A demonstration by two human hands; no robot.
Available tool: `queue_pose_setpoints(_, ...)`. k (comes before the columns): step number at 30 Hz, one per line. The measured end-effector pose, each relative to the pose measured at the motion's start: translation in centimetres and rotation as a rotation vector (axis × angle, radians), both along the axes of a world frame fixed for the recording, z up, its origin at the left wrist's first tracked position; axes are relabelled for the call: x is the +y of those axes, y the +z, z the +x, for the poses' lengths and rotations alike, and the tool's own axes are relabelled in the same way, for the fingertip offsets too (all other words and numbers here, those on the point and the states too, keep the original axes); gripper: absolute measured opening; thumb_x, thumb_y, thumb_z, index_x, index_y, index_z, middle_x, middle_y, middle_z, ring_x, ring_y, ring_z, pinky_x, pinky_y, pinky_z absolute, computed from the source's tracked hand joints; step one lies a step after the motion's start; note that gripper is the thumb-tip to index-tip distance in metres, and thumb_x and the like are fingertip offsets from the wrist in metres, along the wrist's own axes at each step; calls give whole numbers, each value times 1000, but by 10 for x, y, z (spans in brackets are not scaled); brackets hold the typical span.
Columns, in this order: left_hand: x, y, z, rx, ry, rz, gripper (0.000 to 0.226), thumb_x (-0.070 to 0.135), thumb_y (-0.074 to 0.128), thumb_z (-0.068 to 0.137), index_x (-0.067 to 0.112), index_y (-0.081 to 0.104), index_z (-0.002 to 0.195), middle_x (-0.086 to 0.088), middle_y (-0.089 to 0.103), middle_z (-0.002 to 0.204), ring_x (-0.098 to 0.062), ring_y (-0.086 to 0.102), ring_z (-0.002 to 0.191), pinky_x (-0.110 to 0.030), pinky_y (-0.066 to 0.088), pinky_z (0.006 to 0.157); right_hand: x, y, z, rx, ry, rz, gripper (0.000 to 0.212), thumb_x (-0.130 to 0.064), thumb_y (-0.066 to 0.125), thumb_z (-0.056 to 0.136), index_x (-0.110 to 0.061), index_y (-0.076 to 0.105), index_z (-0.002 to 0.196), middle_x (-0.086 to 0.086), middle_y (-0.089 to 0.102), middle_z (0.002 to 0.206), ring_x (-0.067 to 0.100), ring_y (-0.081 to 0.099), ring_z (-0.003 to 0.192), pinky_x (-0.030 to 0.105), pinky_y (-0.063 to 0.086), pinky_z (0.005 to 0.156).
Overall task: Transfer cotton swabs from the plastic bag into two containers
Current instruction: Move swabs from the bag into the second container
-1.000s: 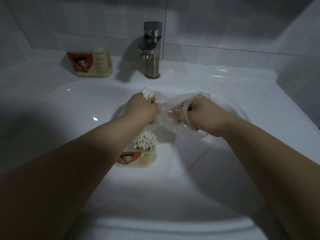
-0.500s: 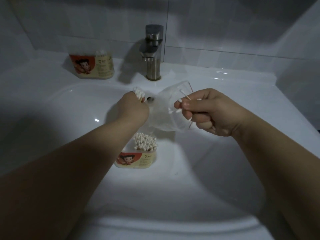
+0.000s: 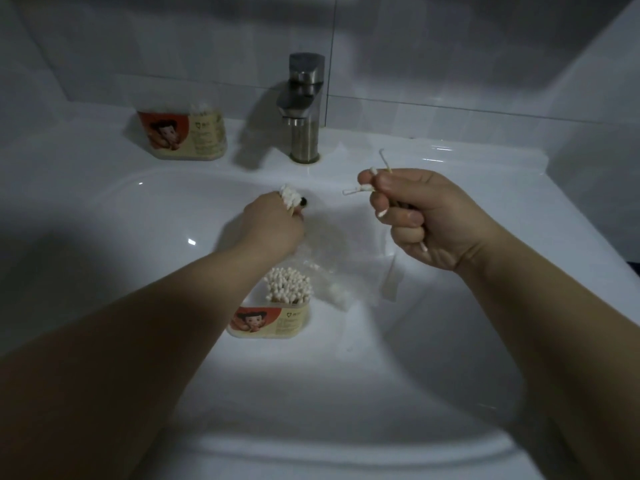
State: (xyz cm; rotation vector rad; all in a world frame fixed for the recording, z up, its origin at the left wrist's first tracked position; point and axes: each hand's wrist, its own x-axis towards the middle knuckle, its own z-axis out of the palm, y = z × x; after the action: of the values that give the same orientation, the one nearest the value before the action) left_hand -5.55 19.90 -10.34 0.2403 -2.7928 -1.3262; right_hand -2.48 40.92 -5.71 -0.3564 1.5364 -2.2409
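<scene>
Could not read print on the near container (image 3: 270,322). Saw the plastic bag (image 3: 325,268) only blurred. Lost the shafts of the cotton swabs (image 3: 289,199) inside the left hand (image 3: 270,230).

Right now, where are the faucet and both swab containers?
faucet (image 3: 304,140): head view, steel column.
basin container (image 3: 270,322): head view, front label.
ledge container (image 3: 183,135): head view, front label.

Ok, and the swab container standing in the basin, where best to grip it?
By its labelled side walls, low down, coming from the near side: the container stands upright with swabs bristling out of its open top, so a grip from above would probably crush them.
</scene>
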Motion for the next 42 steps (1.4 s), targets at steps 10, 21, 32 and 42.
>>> queue_pose_setpoints(10,11,6,10,300,-65,13,17,25,57,99,18,60,84,-1,64,81,-14,58,69,-18,34,51,-12,-11,-8,4,-246,141,16,-13,60,100,-3,72,103,3,62,71,5,37,48,15,31,39)
queue_pose_setpoints(21,42,11,20,-29,-223,988,34,40,59,100,23,73,75,6,36,57,-11,29,46,-22,25,44,-24,-11,-7,44,-239,1,19,-16,59,100,-1,66,109,2,55,70,5,37,48,15,30,38)
queue_pose_setpoints(32,41,14,22,-13,-250,1023,31,43,70,95,20,66,75,3,39,61,-11,31,49,-24,24,47,-31,-17,-7,101,-277,45,18,-23,59,102,-6,67,101,2,51,68,7,37,48,17,31,39)
queue_pose_setpoints(42,34,15,16,-72,-69,1035,24,36,73,94,15,66,102,6,46,54,-7,41,44,-20,37,45,-36,-23,-5,233,-348,360,36,-23,52,106,5,59,84,5,53,62,12,34,42,22,27,41)
